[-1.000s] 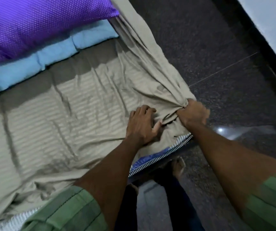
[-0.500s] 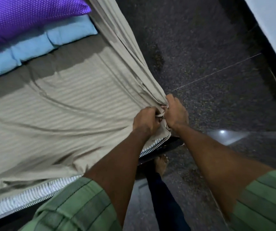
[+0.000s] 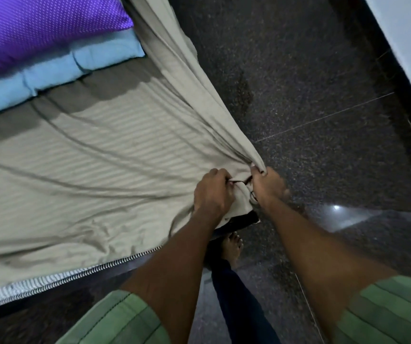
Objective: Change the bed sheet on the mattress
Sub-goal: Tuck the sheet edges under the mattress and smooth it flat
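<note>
Both hands, the left hand (image 3: pixel 213 192) and right hand (image 3: pixel 269 186), are closed tight on the corner of the tan bed sheet (image 3: pixel 95 165) in the middle of the frame, at the mattress (image 3: pixel 25 285) corner. Pulled too hard, the sheet could slip off (it looks stretched) or drag the blue pillow (image 3: pixel 50 75) at upper left.

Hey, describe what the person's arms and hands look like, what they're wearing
Both arms are bare from above the elbow down, ending in bare hands: left hand, right hand. No gloves, watch or rings show. Each upper arm has a short green sleeve with darker lengthwise stripes: left sleeve, right sleeve.
</note>
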Motion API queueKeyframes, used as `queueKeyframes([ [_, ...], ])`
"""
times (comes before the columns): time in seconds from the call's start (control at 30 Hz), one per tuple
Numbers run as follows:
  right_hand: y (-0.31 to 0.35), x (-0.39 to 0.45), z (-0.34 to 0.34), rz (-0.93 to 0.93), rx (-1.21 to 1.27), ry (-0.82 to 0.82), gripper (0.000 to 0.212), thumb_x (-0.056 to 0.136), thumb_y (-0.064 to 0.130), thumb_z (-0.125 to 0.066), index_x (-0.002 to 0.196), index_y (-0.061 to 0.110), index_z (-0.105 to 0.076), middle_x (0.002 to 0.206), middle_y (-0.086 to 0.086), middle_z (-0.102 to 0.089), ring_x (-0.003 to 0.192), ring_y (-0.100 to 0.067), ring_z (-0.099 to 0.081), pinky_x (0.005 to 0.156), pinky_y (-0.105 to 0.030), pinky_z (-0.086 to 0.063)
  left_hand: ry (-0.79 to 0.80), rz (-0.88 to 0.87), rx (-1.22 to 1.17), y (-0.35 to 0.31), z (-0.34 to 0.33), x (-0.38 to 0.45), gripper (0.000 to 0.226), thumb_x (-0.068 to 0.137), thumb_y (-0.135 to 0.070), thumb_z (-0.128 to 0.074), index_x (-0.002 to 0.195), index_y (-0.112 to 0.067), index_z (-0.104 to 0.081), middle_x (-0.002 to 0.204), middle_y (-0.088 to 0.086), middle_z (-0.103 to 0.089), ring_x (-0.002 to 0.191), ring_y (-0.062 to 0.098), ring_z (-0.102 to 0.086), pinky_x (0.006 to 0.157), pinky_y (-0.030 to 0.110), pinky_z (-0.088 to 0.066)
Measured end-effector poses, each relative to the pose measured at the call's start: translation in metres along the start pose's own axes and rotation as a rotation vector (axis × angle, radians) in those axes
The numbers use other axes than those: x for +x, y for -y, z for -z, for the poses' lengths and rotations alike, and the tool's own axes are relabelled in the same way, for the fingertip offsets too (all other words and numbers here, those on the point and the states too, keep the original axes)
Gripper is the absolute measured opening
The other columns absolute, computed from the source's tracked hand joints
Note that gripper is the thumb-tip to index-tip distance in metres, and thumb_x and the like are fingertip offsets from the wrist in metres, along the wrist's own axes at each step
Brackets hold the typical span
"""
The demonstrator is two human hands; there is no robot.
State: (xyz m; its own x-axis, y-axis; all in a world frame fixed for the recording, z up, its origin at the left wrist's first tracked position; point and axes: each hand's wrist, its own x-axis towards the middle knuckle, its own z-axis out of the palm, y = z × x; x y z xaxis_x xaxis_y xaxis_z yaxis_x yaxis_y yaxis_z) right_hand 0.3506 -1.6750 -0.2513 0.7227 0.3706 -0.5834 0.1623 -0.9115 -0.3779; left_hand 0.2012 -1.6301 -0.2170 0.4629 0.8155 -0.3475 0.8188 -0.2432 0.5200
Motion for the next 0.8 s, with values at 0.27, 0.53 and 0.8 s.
queueKeyframes([
  [0.27,0.003,-0.028,0.004,0.052,-0.036,-0.403,0.060,0.070,0.010,-0.078,0.121,0.020,-0.048,0.129,-0.009,-0.051,0.119,-0.034,-0.051,0.099,-0.049,-0.041,0.085,-0.141,-0.081,0.018,-0.007,-0.017,0.017,0.092,-0.026,-0.062,0.109,-0.024,-0.062,0.111,0.003,-0.065,0.104,0.029,-0.061,0.087,0.045,-0.049],
  [0.53,-0.031,-0.102,-0.026,0.718,-0.170,-0.441,0.016,0.087,0.032,-0.064,0.090,0.022,-0.051,0.095,-0.001,-0.053,0.097,-0.027,-0.051,0.088,-0.044,-0.036,-0.225,-0.261,0.175,0.067,0.020,-0.070,0.023,0.083,-0.035,-0.063,0.100,-0.021,-0.058,0.103,0.004,-0.055,0.096,0.028,-0.052,0.081,0.043,-0.042],
  [0.8,-0.070,-0.138,-0.063,0.975,-0.636,-0.205,0.029,0.084,0.025,-0.072,0.112,0.026,-0.062,0.113,-0.002,-0.056,0.106,-0.028,-0.052,0.088,-0.043,-0.041,-0.055,-0.234,0.526,0.144,0.023,-0.135,0.054,0.078,-0.037,-0.068,0.128,-0.024,-0.053,0.127,0.004,-0.052,0.111,0.030,-0.051,0.090,0.043,-0.042],
])
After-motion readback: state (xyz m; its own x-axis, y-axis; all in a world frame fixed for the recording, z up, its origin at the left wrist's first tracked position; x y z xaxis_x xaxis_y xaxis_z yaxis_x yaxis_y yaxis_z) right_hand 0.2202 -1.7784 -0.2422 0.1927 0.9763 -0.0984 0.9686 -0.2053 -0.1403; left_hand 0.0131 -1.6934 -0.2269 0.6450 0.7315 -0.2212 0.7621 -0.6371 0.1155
